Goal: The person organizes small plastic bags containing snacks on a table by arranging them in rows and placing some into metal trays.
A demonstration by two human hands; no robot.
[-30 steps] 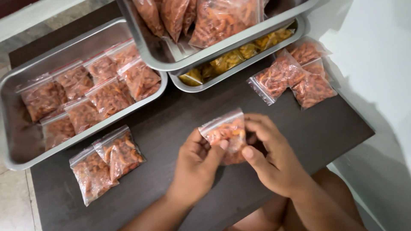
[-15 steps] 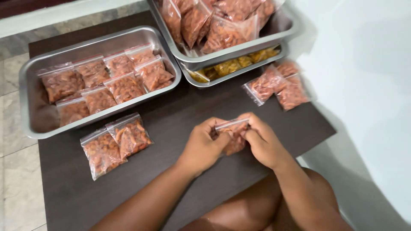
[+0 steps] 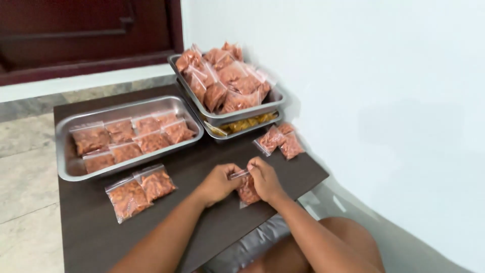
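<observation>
Hands | left hand (image 3: 218, 183) and right hand (image 3: 264, 178) pinched shut on small bag (image 3: 246, 189) top | over table (image 3: 212, 222)

Both hands — left hand (image 3: 218, 183), right hand (image 3: 264, 178) — pinch small clear zip bag of orange snacks (image 3: 247, 189) over dark wooden counter (image 3: 202, 167).

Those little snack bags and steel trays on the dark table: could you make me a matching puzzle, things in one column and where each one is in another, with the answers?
Things
1. Small bag pinched by the left hand and right hand
2. Heaped tray
3. Two bags at the near left
4. Wide tray

Places
A. Flat on the bare table, in front of the wide tray
B. Stacked on another tray by the wall
C. Left part of the table, bags in rows inside
D. At the table's near edge, between both hands

Pairs: 1-D, 2-B, 3-A, 4-C
</observation>
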